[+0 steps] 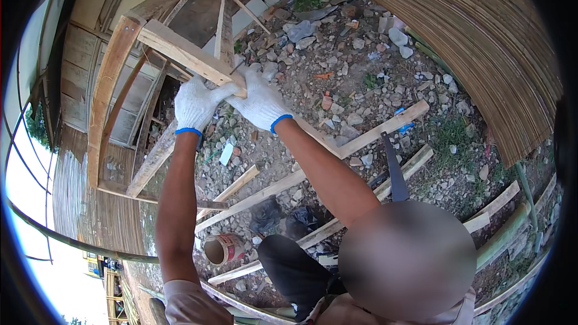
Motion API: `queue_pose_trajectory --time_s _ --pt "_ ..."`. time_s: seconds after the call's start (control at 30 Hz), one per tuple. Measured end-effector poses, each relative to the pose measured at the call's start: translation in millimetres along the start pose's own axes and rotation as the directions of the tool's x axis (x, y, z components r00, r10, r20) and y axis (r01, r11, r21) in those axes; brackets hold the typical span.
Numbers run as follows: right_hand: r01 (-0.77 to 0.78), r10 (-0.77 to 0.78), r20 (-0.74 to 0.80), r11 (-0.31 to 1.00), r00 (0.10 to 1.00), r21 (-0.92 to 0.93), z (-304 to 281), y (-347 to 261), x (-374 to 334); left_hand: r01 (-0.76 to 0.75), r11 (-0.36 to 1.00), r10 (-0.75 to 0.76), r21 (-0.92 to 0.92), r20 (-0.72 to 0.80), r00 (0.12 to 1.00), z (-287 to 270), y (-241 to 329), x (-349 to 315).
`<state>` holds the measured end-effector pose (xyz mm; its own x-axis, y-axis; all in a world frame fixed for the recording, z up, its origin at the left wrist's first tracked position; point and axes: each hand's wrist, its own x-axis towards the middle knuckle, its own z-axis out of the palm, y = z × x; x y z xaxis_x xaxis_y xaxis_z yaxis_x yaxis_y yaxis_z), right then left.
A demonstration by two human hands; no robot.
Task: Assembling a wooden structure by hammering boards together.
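Both my hands wear white knit gloves with blue cuffs. My left hand point(197, 102) is closed around the underside of a wooden beam point(180, 51) near its end. My right hand point(260, 99) grips the tip of that same beam, and the two thumbs come close together there. This beam belongs to a tall wooden frame point(111, 93) standing at the left, joined at its far left corner. A thin dark piece, perhaps a nail, shows by the beam's end; it is too small to tell. Some fingers are hidden behind the wood.
Long wooden strips point(385, 127) lie across the stony ground point(355, 66). A grey saw-like blade point(394, 171) rests on them at the right. An open tin point(224, 248) lies near black plastic point(265, 213). A bamboo-slat wall point(469, 42) curves along the right, with green bamboo poles point(506, 235) lower down.
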<state>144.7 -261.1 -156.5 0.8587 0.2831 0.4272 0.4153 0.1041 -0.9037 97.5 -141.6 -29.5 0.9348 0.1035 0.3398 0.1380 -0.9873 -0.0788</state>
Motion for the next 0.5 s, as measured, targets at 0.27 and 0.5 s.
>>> queue_pose_trajectory --time_s 0.27,0.5 --pt "-0.067 0.041 -0.133 0.978 0.99 -0.196 14 12 -4 -0.004 1.0 0.004 0.003 -0.062 0.998 3 11 -1" --pt "0.017 -0.033 -0.096 0.986 0.995 -0.166 10 27 -16 -0.03 0.998 0.02 -0.047 -0.194 0.981 15 3 1"
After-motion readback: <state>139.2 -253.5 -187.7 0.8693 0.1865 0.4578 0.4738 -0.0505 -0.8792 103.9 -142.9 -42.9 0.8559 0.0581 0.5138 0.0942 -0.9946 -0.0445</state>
